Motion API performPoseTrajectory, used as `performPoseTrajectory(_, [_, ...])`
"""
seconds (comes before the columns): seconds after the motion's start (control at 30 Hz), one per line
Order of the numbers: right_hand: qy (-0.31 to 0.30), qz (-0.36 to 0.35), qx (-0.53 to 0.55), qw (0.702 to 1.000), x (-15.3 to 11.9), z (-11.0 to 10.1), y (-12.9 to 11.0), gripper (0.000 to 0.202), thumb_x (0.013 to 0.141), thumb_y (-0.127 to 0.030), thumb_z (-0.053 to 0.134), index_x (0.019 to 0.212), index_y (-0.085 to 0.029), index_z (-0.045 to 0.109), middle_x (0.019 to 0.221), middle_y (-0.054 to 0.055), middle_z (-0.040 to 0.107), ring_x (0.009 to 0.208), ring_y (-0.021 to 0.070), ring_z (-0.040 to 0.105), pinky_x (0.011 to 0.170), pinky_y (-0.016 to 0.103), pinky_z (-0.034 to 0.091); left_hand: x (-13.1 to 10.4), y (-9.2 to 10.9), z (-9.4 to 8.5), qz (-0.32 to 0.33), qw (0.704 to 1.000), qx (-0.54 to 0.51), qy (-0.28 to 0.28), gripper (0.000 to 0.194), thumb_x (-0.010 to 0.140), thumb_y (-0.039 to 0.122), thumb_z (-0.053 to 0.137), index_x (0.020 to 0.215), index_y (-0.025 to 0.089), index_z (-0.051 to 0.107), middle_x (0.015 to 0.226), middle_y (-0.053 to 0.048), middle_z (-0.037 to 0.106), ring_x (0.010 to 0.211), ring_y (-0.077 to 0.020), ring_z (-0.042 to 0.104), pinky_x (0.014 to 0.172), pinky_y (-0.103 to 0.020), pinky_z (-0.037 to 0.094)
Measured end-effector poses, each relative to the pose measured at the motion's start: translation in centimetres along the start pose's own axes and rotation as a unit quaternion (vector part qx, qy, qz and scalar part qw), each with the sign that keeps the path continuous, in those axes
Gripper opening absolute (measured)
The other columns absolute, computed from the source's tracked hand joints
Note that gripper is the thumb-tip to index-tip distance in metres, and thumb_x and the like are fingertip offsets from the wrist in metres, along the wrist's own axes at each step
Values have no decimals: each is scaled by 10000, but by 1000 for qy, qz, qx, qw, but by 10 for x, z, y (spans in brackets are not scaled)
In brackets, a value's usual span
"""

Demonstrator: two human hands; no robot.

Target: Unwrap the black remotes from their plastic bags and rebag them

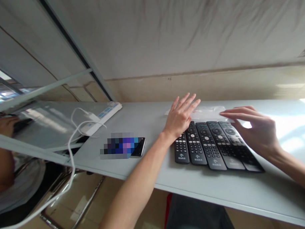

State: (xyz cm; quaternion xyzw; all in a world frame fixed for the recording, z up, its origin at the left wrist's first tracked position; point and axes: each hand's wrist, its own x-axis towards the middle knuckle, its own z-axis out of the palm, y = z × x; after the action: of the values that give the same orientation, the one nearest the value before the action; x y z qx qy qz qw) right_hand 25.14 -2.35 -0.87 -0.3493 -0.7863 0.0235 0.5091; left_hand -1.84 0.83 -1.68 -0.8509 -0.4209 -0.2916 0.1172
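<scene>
A phone (138, 149) lies near a white power strip (102, 119), with a white cable (72, 157) trailing down beyond the worktop's (114, 164) edge.

remotes (213, 145) side by side on table (114, 164), right of phone (138, 148); plastic bag (207, 113) behind remotes.

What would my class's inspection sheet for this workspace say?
Surface: smooth pale-grey tabletop, sunlit at right.
Working items: five black plastic remotes, side by side; clear plastic bag behind.
Clutter: black rectangular phone.
Grippers: bare left hand, fingers spread, near the remotes; bare right hand, fingertips at the bag's edge, contact unclear.
Cables: long white cord beside white plastic power strip, crossing the table's edge.
Surroundings: pale streaked wall; another person's bare arm at left.
</scene>
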Motion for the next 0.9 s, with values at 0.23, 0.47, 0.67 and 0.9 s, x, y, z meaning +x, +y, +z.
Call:
performPoseTrajectory(0.23, [-46, -19, 37, 998, -2, 0, -4, 269, 1001, -137, 678, 1115, -299, 861, 1120, 41, 836, 994, 227, 775, 909, 424, 586, 3, 9, -12, 66, 997, 25, -30, 542, 1079, 134, 508, 1611, 242, 524, 1719, -60, 493, 1651, -215, 367, 1370, -537, 294])
performPoseTrajectory(0.47, [-27, -21, 4, 999, -3, 2, -7, 192, 1010, -176, 715, 1142, -233, 841, 1170, 85, 793, 1031, 218, 757, 886, 388, 587, 7, 23, -15, 117, 991, 18, -63, 358, 1118, 197, 519, 1420, 200, 711, 1581, -53, 647, 1569, -245, 485, 1328, -531, 375])
performPoseTrajectory(0.67, [34, -13, -58, 998, 2, 0, -4, 51, 975, -237, 793, 972, -199, 828, 906, 37, 788, 780, 176, 725, 711, 319, 565, 3, 17, -7, 95, 995, -32, -23, 293, 1109, 144, 515, 1109, 198, 804, 1435, -55, 743, 1502, -251, 543, 1272, -547, 428])
performPoseTrajectory(0.9, [-5, -27, -20, 999, -1, -1, -1, 11, 951, -208, 805, 952, -216, 812, 914, 25, 798, 814, 182, 732, 726, 306, 582, 4, 16, -5, 70, 995, -67, 11, 229, 1122, 208, 544, 1056, 178, 761, 1300, -73, 786, 1411, -247, 610, 1217, -519, 474])
